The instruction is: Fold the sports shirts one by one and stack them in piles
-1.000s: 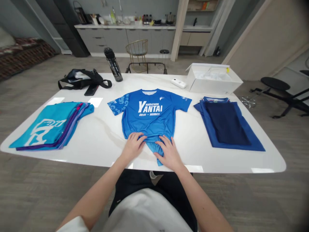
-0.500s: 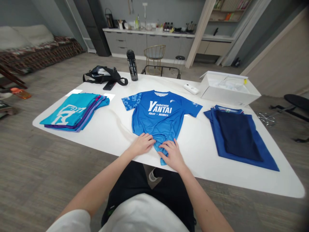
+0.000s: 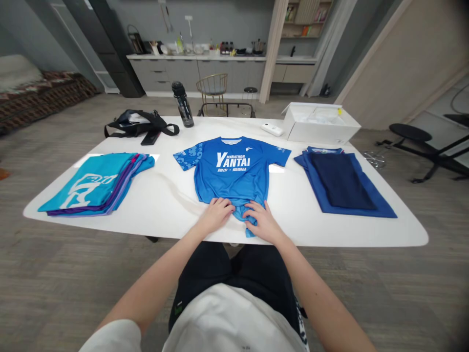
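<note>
A blue T-shirt (image 3: 234,168) with white "Marathon Yantai" lettering lies face up on the white table (image 3: 164,205), its collar away from me and its lower hem bunched. On the hem's left side, my left hand (image 3: 218,215) has its fingers closed on the fabric. My right hand (image 3: 264,222) grips the bunched hem on the right, and a bit of lighter blue cloth hangs toward me beneath its fingers. Folded teal and purple shirts (image 3: 91,183) are stacked at the left. Dark blue garments (image 3: 342,181) lie folded at the right.
Along the table's far side are a black bag (image 3: 135,122), a phone (image 3: 150,138), a dark bottle (image 3: 183,105), a white remote-like object (image 3: 272,129) and an open white box (image 3: 320,124). A chair (image 3: 212,88) stands beyond the table.
The camera view has turned and shifted, so the table looks more level. Both hands stay at the hem, with little visible movement of the shirt.
</note>
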Motion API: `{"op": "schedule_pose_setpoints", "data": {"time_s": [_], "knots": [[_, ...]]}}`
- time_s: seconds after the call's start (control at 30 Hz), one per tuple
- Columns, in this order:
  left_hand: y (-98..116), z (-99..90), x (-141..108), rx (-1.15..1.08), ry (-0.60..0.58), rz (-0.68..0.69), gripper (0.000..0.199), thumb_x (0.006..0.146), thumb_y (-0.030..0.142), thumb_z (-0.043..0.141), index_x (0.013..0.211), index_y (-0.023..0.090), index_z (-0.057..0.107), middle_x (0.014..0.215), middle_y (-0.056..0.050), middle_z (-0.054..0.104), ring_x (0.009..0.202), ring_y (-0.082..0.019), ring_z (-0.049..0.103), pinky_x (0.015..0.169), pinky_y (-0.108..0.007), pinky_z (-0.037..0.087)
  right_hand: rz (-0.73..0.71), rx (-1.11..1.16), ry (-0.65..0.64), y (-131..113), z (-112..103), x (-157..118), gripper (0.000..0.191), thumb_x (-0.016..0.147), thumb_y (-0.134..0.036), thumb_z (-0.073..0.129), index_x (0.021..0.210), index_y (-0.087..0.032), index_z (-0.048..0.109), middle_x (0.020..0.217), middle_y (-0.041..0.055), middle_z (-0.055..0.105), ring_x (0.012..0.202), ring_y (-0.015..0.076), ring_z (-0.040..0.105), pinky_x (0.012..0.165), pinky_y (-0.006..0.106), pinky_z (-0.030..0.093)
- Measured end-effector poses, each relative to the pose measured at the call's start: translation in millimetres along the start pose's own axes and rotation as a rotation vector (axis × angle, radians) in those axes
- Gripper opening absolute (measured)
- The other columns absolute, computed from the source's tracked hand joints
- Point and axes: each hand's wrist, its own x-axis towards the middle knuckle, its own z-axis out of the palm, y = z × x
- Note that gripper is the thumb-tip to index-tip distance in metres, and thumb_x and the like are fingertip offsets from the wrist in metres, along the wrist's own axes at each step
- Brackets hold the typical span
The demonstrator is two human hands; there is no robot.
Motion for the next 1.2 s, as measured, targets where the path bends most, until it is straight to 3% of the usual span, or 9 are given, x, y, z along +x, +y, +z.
{"op": "schedule_pose_setpoints", "data": {"time_s": [0.13, 0.23, 0.37, 0.5, 0.6, 0.83, 0.93, 1.07, 1.2], "knots": [[7, -0.3, -6, 0.006, -0.004, -0.002, 0.018, 0.101, 0.017, 0.045, 0.102, 0.020, 0.062, 0.111, -0.007, 0.064, 0.106, -0.023, 0.054, 0.093, -0.040, 0.036, 0.003, -0.032, -0.018, -7, -2, -5, 0.018, 0.088, -0.020, 0.061, 0.096, -0.030, 0.074, 0.140, 0.0044, 0.060, 0.140, 0.0319, 0.043, 0.118, 0.067, 0.013], [17, -5.7, -11, -0.021, -0.014, 0.026, 0.018, 0.100, 0.015, 0.046, 0.110, 0.020, 0.061, 0.118, -0.007, 0.064, 0.109, -0.022, 0.054, 0.095, -0.040, 0.035, 0.013, -0.042, -0.033, -10, -5, -10, 0.023, 0.087, -0.019, 0.060, 0.102, -0.031, 0.073, 0.142, 0.0045, 0.058, 0.142, 0.0316, 0.042, 0.118, 0.067, 0.013], [27, -14.7, -12, 0.015, 0.004, -0.048, 0.019, 0.098, 0.021, 0.052, 0.115, 0.022, 0.060, 0.117, -0.007, 0.064, 0.109, -0.025, 0.054, 0.093, -0.042, 0.035, 0.015, -0.051, -0.067, -12, -10, -17, 0.030, 0.086, -0.015, 0.058, 0.107, -0.031, 0.072, 0.145, 0.0041, 0.056, 0.144, 0.0311, 0.039, 0.118, 0.067, 0.013], [36, -20.0, -16, 0.082, 0.005, -0.046, 0.017, 0.100, 0.035, 0.052, 0.097, 0.020, 0.062, 0.111, -0.007, 0.064, 0.107, -0.026, 0.053, 0.095, -0.046, 0.035, 0.049, -0.085, -0.052, -10, -12, -18, 0.019, 0.093, -0.032, 0.061, 0.110, -0.028, 0.069, 0.144, 0.0087, 0.057, 0.143, 0.0325, 0.040, 0.115, 0.069, 0.017], [44, -19.7, -28, 0.080, -0.002, -0.030, 0.022, 0.102, 0.034, 0.047, 0.092, 0.019, 0.060, 0.102, -0.006, 0.063, 0.102, -0.025, 0.054, 0.097, -0.047, 0.034, 0.066, -0.114, -0.041, -8, -11, -18, 0.022, 0.097, -0.042, 0.057, 0.109, -0.027, 0.068, 0.144, 0.0097, 0.057, 0.143, 0.0321, 0.041, 0.115, 0.067, 0.020], [59, -22.0, -50, 0.008, -0.016, -0.119, 0.018, 0.102, 0.029, 0.046, 0.100, 0.021, 0.062, 0.094, -0.006, 0.061, 0.095, -0.024, 0.053, 0.094, -0.045, 0.035, 0.130, -0.237, 0.001, -10, -18, -20, 0.014, 0.096, -0.026, 0.052, 0.101, -0.025, 0.065, 0.134, 0.0087, 0.062, 0.140, 0.0315, 0.043, 0.115, 0.071, 0.015], [56, -27.0, -55, -0.080, -0.023, -0.133, 0.020, 0.096, 0.037, 0.058, 0.109, 0.022, 0.061, 0.100, -0.006, 0.061, 0.100, -0.026, 0.053, 0.096, -0.047, 0.034, 0.129, -0.223, -0.033, -10, -27, -23, 0.013, 0.093, -0.036, 0.059, 0.097, -0.025, 0.064, 0.131, 0.0097, 0.062, 0.135, 0.0318, 0.047, 0.115, 0.070, 0.018], [41, -30.7, -61, -0.155, -0.073, -0.085, 0.021, 0.095, 0.042, 0.062, 0.096, 0.022, 0.059, 0.102, -0.004, 0.062, 0.102, -0.024, 0.053, 0.098, -0.046, 0.033, 0.124, -0.158, -0.109, -5, -33, -31, 0.033, 0.089, -0.057, 0.064, 0.097, -0.024, 0.063, 0.138, 0.0113, 0.058, 0.141, 0.0346, 0.042, 0.114, 0.069, 0.022], [21, -28.4, -64, -0.143, -0.091, -0.002, 0.024, 0.097, 0.042, 0.060, 0.087, 0.021, 0.056, 0.092, -0.003, 0.063, 0.103, -0.023, 0.055, 0.101, -0.046, 0.033, 0.107, -0.129, -0.120, 0, -33, -38, 0.031, 0.091, -0.055, 0.063, 0.096, -0.024, 0.062, 0.142, 0.0119, 0.054, 0.144, 0.0324, 0.040, 0.117, 0.067, 0.019]]}}
